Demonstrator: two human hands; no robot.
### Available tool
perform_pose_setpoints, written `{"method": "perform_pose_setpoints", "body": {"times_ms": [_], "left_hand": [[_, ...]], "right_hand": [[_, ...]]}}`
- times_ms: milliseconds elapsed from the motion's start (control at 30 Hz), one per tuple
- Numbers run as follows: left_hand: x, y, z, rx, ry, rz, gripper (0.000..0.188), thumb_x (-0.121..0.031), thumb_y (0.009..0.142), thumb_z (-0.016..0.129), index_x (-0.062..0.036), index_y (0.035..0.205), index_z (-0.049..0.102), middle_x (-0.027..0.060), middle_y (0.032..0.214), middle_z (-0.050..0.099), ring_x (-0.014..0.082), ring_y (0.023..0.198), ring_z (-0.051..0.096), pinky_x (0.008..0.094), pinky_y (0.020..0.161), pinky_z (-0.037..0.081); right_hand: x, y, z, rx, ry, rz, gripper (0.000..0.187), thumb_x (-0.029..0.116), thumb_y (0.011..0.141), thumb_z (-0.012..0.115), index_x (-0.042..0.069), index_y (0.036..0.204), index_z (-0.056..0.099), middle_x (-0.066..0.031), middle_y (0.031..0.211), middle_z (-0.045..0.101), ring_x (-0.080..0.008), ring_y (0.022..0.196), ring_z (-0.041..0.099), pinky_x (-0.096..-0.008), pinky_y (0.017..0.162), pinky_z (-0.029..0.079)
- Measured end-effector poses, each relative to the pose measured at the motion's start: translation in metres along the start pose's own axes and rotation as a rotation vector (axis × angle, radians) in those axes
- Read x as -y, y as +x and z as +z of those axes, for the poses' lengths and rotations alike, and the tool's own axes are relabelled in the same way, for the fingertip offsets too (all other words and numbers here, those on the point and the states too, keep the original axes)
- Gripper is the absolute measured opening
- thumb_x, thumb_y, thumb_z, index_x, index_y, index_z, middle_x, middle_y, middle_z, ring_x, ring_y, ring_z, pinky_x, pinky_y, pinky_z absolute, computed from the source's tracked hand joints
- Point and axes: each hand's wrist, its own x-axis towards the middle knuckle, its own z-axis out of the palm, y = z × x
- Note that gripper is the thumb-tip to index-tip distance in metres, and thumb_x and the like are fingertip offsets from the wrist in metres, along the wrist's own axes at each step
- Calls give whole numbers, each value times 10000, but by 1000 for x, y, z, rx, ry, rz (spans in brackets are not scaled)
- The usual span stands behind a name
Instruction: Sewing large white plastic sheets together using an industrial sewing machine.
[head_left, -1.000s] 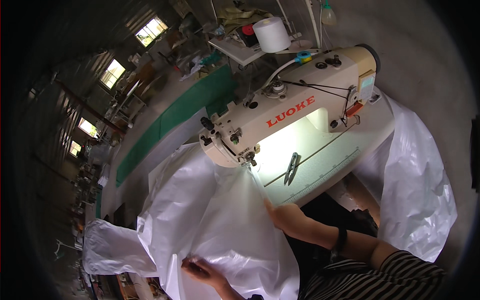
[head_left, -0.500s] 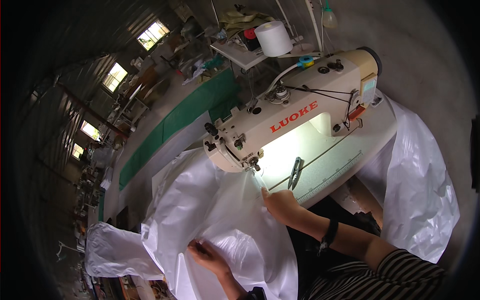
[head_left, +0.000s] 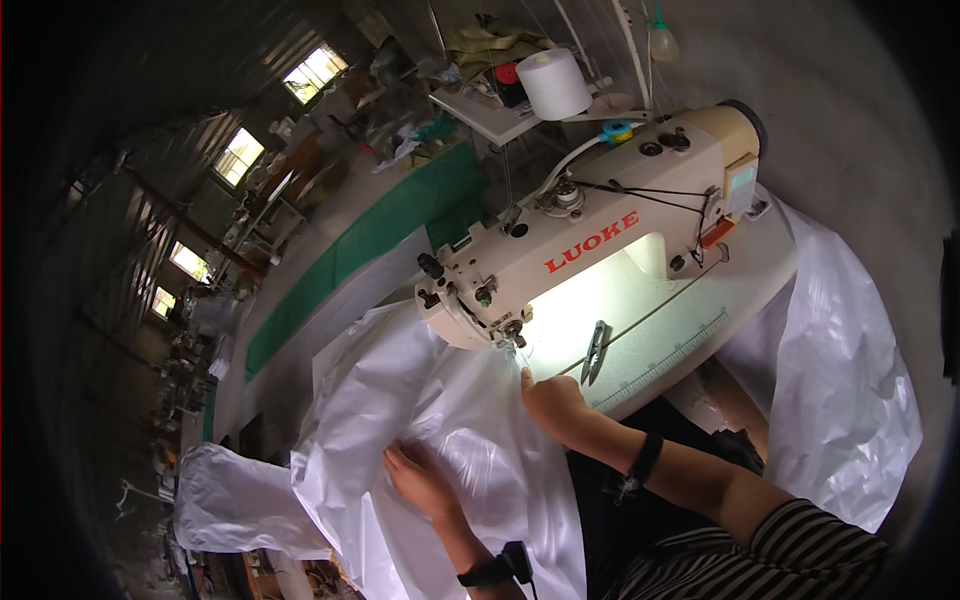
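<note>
A cream industrial sewing machine (head_left: pixel 600 225) stands on a lit white table (head_left: pixel 690 330). White shiny fabric (head_left: pixel 440 420) lies spread under its needle and over my lap. My right hand (head_left: pixel 550 400) presses the fabric just below the needle area, fingers closed on its edge. My left hand (head_left: pixel 420 480) lies flat on the fabric lower left, holding a fold. A black band sits on each wrist.
Thread snips (head_left: pixel 595 350) lie on the table beside a printed ruler strip. A white thread cone (head_left: pixel 553 83) stands behind the machine. More white fabric (head_left: pixel 850 400) hangs at the right and a heap (head_left: pixel 230 500) lies lower left. Green-topped workbenches (head_left: pixel 360 250) stretch away left.
Both hands moved up along the fabric toward the needle. The left hand came further into view and settled on the fabric.
</note>
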Motion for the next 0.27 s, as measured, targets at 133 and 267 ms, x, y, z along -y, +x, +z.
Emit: {"method": "perform_pose_setpoints", "body": {"times_ms": [133, 267], "left_hand": [[-42, -35, -21, -21, 187, 208, 423, -66, 820, 666, -2, 1218, 539, 207, 1268, 534, 419, 1184, 512, 516, 951, 434], [-47, -87, -37, 109, 157, 263, 485, -133, 778, 721, -46, 1224, 550, 189, 1319, 504, 441, 1257, 479, 557, 1018, 407]], "right_hand": [[-10, -11, 7, -90, 70, 11, 594, 114, 859, 587, -58, 1411, 450, 7, 625, 634, -186, 509, 627, -332, 427, 453], [-21, -60, 15, -325, 679, -187, 740, 212, 859, 667, 83, 1511, 342, -28, 786, 712, -262, 656, 700, -375, 563, 558]]}}
